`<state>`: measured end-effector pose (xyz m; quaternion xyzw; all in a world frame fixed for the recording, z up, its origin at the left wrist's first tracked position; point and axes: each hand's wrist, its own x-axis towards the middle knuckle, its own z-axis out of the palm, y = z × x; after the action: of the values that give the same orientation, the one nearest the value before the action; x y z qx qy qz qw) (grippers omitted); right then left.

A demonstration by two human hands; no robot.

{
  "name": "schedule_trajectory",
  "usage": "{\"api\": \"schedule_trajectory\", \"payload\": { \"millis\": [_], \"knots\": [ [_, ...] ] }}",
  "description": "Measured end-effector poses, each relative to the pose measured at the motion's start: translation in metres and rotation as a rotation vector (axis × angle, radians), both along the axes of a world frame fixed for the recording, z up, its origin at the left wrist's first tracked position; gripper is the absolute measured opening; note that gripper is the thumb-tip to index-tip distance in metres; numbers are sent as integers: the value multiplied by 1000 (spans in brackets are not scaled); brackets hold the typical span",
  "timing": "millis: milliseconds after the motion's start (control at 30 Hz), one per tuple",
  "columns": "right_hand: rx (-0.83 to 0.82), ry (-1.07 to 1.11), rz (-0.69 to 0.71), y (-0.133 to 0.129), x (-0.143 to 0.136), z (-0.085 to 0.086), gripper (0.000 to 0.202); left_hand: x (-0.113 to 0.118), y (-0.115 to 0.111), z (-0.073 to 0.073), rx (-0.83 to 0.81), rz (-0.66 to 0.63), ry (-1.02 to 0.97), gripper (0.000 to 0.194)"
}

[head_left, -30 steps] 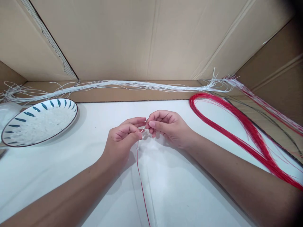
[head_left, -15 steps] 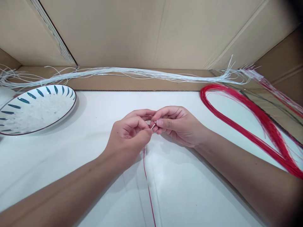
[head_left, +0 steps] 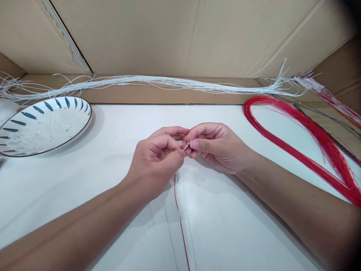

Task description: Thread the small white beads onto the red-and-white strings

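From the plate (head_left: 42, 126) rightward, I saw my left hand (head_left: 158, 158) pinched shut on the thin red thread (head_left: 180, 218), which trailed limp down the bench (head_left: 113, 180); my right hand (head_left: 217, 146) nipped its pale tip. I judged it light, floppy, best gripped near the end.

Bare tabletop (head_left: 135, 124) around hands; plate (head_left: 42, 126) left, red cord bundle (head_left: 304, 150) right.

Your white table (head_left: 118, 124) carries a blue-patterned plate (head_left: 42, 126) at its far left, a red cord bundle (head_left: 299, 131) looped well right of that plate, and one red strand (head_left: 180, 222) between them.
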<state>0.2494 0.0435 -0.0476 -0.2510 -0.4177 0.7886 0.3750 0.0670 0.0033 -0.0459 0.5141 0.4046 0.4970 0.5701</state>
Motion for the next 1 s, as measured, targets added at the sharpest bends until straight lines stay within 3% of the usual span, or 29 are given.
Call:
{"api": "schedule_trajectory", "payload": {
  "millis": [733, 1000],
  "knots": [
    [58, -9, -38, -2, -1, 0, 6, 4, 0, 2, -38, 45, -53, 25],
    [113, -78, -84, -3, -3, 0, 6, 4, -1, 5, -37, 80, 24, 22]
  ]
}}
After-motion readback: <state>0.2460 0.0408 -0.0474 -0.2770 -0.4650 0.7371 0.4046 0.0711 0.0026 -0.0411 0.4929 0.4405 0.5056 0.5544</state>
